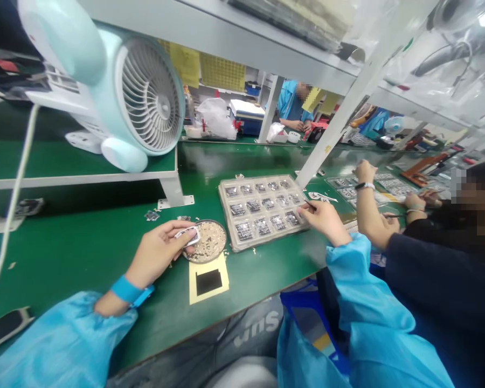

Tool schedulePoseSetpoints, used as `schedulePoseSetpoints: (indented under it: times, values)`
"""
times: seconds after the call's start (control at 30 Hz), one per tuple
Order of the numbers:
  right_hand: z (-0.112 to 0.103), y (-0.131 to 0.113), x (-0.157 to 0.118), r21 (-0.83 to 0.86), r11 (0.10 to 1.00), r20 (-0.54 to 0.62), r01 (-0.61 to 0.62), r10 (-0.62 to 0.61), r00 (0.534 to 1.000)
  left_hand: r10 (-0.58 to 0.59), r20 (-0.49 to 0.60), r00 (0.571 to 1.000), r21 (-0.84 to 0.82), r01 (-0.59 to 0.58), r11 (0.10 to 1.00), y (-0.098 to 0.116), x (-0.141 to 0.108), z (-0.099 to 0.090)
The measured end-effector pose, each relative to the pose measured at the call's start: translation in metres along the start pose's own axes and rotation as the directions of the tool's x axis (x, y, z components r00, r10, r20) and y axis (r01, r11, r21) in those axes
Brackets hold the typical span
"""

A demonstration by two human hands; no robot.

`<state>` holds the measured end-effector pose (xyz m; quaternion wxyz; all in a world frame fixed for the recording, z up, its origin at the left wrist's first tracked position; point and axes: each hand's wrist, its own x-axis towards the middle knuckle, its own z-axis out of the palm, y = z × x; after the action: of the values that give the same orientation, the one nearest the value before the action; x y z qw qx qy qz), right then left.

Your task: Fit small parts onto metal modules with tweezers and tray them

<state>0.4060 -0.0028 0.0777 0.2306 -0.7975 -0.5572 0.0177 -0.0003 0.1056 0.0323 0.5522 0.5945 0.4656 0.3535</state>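
My left hand, with a blue band at the wrist, pinches a small white-framed part above the left edge of a round dish of tiny pale and dark bits. My right hand holds a thin dark tool, probably tweezers, at the right edge of a clear plastic tray. Rows of small metallic parts fill the tray's pockets. In front of the dish lies a yellow sheet with a black rectangle on it.
A pale blue fan rests on a raised shelf at the left. A slanted white post rises behind the tray. At the right, a co-worker's arm reaches over more trays. A phone-like object lies at lower left.
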Motion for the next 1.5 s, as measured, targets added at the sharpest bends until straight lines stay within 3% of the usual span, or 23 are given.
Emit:
schedulePoseSetpoints:
  times: [0.1,0.17,0.23,0.37,0.63,0.7,0.8,0.83,0.9,0.93,0.97,1.03,1.1,1.17,1.27,1.4,1.5]
  values:
    - [0.014,-0.037,-0.013,0.074,0.984,0.099,0.162,-0.169,0.981,0.019,-0.036,0.999,-0.037,-0.02,0.999,-0.001,0.004,-0.002]
    - [0.027,-0.066,-0.026,0.146,0.924,0.167,0.353,-0.375,0.912,0.035,-0.071,0.997,-0.046,-0.038,0.998,-0.003,0.006,-0.005]
    - [0.04,-0.091,-0.036,0.088,0.871,0.136,0.482,-0.49,0.861,0.046,-0.096,0.994,-0.043,-0.05,0.998,-0.004,0.007,-0.008]
    - [0.056,-0.114,-0.039,-0.034,0.87,0.041,0.491,-0.49,0.871,0.063,-0.1,0.993,-0.039,-0.067,0.997,-0.005,0.007,-0.011]
    - [0.071,-0.148,-0.051,-0.009,0.865,-0.02,0.502,-0.502,0.865,0.08,-0.073,0.994,-0.014,-0.081,0.997,-0.005,0.003,-0.012]
    - [0.054,-0.154,-0.048,0.011,0.867,-0.047,0.498,-0.497,0.867,0.073,-0.093,0.993,-0.029,-0.076,0.997,-0.004,0.003,-0.012]
    - [-0.005,-0.149,-0.039,0.053,0.878,-0.164,0.476,-0.463,0.871,0.068,-0.122,0.99,-0.072,-0.077,0.994,0.0,0.001,-0.014]
    - [-0.029,-0.145,-0.037,0.066,0.886,-0.251,0.458,-0.43,0.868,0.072,-0.129,0.989,-0.085,-0.084,0.993,0.001,0.0,-0.014]
    - [-0.069,-0.137,-0.039,0.126,0.912,-0.532,0.39,-0.27,0.802,0.084,-0.139,0.987,-0.108,-0.099,0.989,0.003,-0.002,-0.014]
    - [-0.08,-0.134,-0.043,0.143,0.912,-0.591,0.384,-0.233,0.772,0.087,-0.14,0.986,-0.118,-0.104,0.987,0.004,-0.003,-0.014]
    - [-0.084,-0.132,-0.05,0.146,0.905,-0.583,0.399,-0.247,0.774,0.089,-0.139,0.986,-0.128,-0.107,0.986,0.005,-0.004,-0.014]
    - [-0.066,-0.129,-0.07,0.125,0.86,-0.477,0.494,-0.384,0.79,0.094,-0.135,0.986,-0.136,-0.112,0.984,0.005,-0.005,-0.013]
    - [-0.026,-0.125,-0.094,0.138,0.811,-0.287,0.569,-0.517,0.807,0.097,-0.13,0.987,-0.134,-0.114,0.984,0.005,-0.005,-0.013]
    - [0.018,-0.119,-0.116,0.112,0.829,-0.117,0.548,-0.537,0.835,0.099,-0.134,0.986,-0.128,-0.116,0.985,0.005,-0.004,-0.013]
    - [0.055,-0.11,-0.137,0.032,0.859,-0.048,0.511,-0.509,0.859,0.103,-0.154,0.983,-0.118,-0.122,0.985,0.004,-0.003,-0.013]
    - [0.052,-0.104,-0.15,-0.022,0.891,-0.035,0.453,-0.454,0.89,0.095,-0.163,0.982,-0.123,-0.116,0.986,0.002,-0.001,-0.011]
    - [0.039,-0.102,-0.154,-0.037,0.879,0.027,0.475,-0.474,0.88,0.097,-0.154,0.983,-0.115,-0.115,0.987,0.001,-0.001,-0.011]
